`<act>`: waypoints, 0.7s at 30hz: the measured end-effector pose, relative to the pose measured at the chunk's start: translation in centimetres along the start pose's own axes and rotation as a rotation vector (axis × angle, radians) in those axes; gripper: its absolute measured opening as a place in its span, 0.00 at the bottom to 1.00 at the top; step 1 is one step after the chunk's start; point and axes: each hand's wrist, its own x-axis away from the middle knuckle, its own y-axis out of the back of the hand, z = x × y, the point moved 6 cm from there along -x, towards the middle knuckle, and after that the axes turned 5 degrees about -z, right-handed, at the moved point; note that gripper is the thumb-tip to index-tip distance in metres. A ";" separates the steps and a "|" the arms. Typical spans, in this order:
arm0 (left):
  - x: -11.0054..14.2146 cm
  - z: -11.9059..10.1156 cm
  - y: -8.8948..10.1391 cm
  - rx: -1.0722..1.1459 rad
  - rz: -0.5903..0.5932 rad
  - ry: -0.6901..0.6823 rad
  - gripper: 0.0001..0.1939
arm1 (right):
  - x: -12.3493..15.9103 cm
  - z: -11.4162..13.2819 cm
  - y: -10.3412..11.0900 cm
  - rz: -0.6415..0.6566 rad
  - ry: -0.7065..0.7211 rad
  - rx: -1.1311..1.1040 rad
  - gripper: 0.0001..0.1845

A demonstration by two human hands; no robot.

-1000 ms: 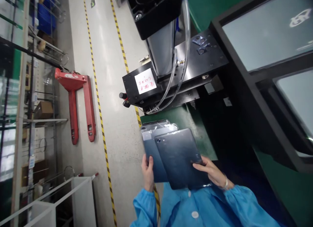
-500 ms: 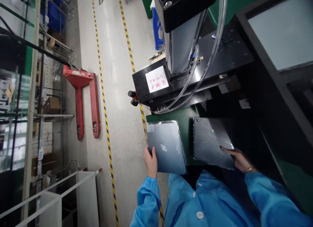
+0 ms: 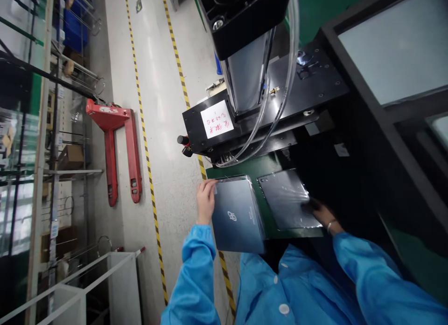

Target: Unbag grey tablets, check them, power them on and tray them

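From my head camera, my left hand point(image 3: 206, 200) rests on the far left edge of a stack of bagged dark covers point(image 3: 237, 216), fingers curled over the rim, pinching it. The stack lies on the left edge of the green bench point(image 3: 266, 213), its near end hanging out over the floor point(image 3: 164, 143), long axis running from near to far. Just beside it on the right, apart by a strip of bench, lies a single dark cover in clear film point(image 3: 285, 204), tilted, its long axis also near to far. My right hand point(image 3: 320, 212) lies on that cover's right near corner, deep in the shadow under the black press point(image 3: 259, 115); whether the fingers are spread flat or gripping I cannot tell. The single cover is thus under my right hand, the stack under my left. Far to the left, a red pallet jack point(image 3: 117, 143) stands on the floor.
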 end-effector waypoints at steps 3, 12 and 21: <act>-5.2 0.1 -1.4 0.068 0.196 -0.090 0.14 | 1.5 1.5 1.1 -0.108 0.113 0.072 0.15; -8.7 1.2 -4.1 0.160 0.535 -0.139 0.06 | 14.6 14.5 -6.3 -0.044 0.619 -0.009 0.26; -8.3 0.2 -3.4 0.254 0.610 -0.210 0.09 | 15.1 19.8 -12.9 -0.066 0.697 0.001 0.45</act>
